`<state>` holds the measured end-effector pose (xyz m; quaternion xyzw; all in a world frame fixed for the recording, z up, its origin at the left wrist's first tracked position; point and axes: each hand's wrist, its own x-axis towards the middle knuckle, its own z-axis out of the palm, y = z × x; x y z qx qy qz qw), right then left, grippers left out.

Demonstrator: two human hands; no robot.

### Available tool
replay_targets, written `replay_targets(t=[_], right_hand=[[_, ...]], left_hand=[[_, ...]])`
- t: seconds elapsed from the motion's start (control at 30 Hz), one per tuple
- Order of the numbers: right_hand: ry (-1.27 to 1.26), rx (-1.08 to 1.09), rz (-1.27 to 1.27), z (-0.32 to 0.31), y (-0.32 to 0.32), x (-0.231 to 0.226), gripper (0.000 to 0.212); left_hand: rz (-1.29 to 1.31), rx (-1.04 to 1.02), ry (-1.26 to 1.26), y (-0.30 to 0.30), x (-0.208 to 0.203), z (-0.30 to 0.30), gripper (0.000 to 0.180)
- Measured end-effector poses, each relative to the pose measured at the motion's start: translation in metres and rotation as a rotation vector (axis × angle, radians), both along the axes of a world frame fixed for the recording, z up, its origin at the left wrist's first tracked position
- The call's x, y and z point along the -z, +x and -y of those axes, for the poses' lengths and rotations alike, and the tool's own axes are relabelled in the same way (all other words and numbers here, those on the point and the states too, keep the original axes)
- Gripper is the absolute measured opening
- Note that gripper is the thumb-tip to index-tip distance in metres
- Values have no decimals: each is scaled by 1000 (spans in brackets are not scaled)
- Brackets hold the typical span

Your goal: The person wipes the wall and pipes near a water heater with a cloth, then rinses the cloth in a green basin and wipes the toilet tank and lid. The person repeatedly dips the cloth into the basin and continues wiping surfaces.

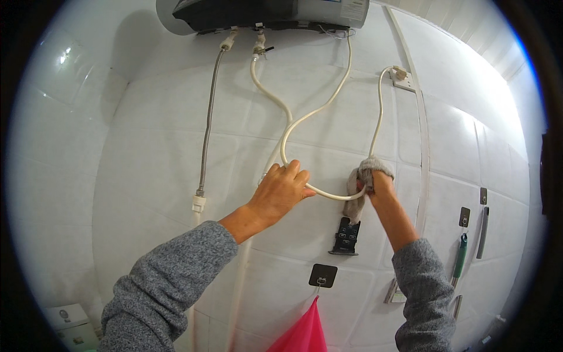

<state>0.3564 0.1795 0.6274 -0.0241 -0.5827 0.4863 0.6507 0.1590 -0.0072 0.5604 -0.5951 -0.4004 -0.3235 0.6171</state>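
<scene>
A white cable [328,102] hangs in a loop from the water heater [270,13] down the white tiled wall and back up to a wall socket [402,76]. My left hand [282,189] grips the low left part of this loop. My right hand [375,182] holds a grey cloth [359,183] wrapped around the cable at the right end of the loop, close to the wall. Both forearms wear grey knitted sleeves.
A braided metal hose [208,117] and a white hose [271,94] run down from the heater. A black holder [346,236] sits below the cloth. A black hook [322,274] carries something pink [304,334]. Green-handled tools [461,255] hang at right.
</scene>
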Motion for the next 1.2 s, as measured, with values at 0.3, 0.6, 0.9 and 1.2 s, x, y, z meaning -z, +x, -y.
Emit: replay_targets(t=[0.3,0.6,0.9,1.2], right_hand=[[-261,-182,-131,53,-23,75,13],[-324,-293,-64,79,-61,102,13],[-61,-327,405,106,-28,159,23],[339,-173,235,99,58,116,38]], left_hand=[[10,36,81,14,7,-17,33],[-1,51,104,24,19,-32,27],[108,64,-124,7,27,-21,49],[-152,303,116,21,27,-7,57]])
